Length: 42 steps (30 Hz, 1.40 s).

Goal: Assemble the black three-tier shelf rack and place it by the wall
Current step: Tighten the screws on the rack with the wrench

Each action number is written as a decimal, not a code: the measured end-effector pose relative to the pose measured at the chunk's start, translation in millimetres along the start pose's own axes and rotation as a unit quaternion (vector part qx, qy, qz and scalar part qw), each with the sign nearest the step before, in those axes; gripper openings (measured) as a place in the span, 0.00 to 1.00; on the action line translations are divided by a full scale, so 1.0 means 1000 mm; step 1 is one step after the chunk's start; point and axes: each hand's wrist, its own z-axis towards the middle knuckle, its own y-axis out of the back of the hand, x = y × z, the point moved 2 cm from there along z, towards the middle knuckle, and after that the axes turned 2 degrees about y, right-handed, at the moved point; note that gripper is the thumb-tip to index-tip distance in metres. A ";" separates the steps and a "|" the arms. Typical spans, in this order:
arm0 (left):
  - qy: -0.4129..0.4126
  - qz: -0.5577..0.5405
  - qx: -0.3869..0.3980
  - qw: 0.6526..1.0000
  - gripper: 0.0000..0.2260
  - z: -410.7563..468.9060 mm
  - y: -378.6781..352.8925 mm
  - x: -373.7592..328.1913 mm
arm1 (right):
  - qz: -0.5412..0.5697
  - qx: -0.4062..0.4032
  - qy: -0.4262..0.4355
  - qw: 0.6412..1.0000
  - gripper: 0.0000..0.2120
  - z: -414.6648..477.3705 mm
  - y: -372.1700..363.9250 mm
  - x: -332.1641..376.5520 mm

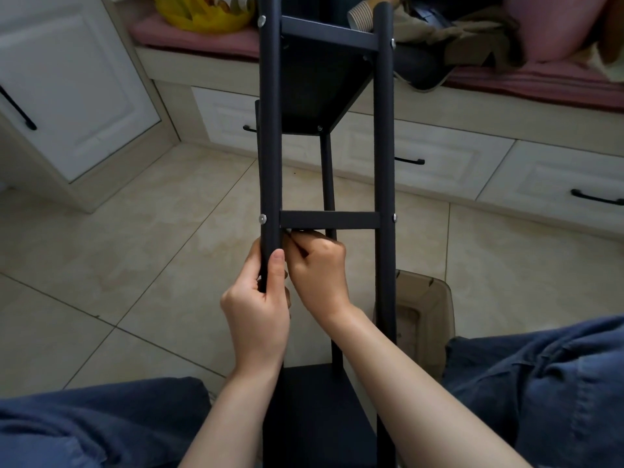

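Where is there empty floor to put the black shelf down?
Bare tiles lie left of the rack, between the white cabinet and the knee in jeans. A smaller bare patch lies right, between the drawers and the brown bin. The pink bench is crowded: yellow bag, paper cups, clothes.

Left post: inside left hand grip.
Crossbar: directly above right hand.
Bin: right of right hand.
Drawers: beyond both hands.
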 end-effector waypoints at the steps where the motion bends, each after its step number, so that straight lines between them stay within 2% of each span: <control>1: -0.001 0.000 0.002 1.000 0.24 0.000 0.000 -0.001 | 0.011 0.006 -0.008 1.000 0.10 0.000 0.001 0.000; 6: 0.000 0.005 0.001 1.000 0.23 -0.001 -0.002 -0.001 | 0.032 0.031 -0.045 0.998 0.15 -0.004 0.010 0.001; 11: 0.007 0.006 0.002 1.000 0.23 -0.002 -0.001 -0.001 | 0.055 0.045 -0.065 0.995 0.14 -0.011 0.015 0.004; 22: 0.013 -0.001 0.003 1.000 0.24 -0.005 -0.002 -0.003 | 0.033 0.026 -0.082 0.996 0.14 -0.010 0.022 0.016; 27: 0.009 -0.007 0.009 1.000 0.19 -0.007 -0.003 -0.004 | 0.024 0.019 -0.087 0.996 0.13 -0.008 0.024 0.016; 36: -0.006 0.001 0.012 1.000 0.24 -0.006 -0.003 -0.003 | -0.015 0.022 -0.070 0.997 0.14 -0.007 0.024 0.016; 42: -0.011 0.004 0.010 1.000 0.21 -0.006 -0.003 -0.004 | -0.003 0.029 -0.080 0.996 0.14 -0.009 0.019 0.012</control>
